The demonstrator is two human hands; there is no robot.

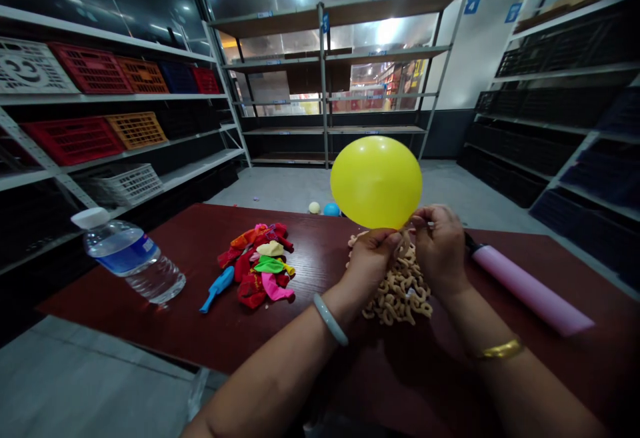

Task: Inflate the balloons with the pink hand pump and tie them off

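Observation:
An inflated yellow balloon (376, 181) stands up above the table, its neck pinched in my left hand (367, 261). My right hand (443, 245) is closed close beside the neck, thumb and fingers pressed together. What exactly its fingertips grip is too small to tell. Below both hands lies a heap of tan, curled, ring-like pieces (397, 298). To the left is a pile of uninflated balloons (253, 275) in red, pink, green, yellow and blue. A pink balloon pump (533, 288) with a black end lies to the right of my right hand.
A water bottle (133, 258) with a white cap stands on the left of the dark red table (190, 338). A pale balloon (314, 207) and a blue balloon (331, 209) are on the floor beyond. Shelves with crates (87, 68) line the left; racks (325, 78) stand behind.

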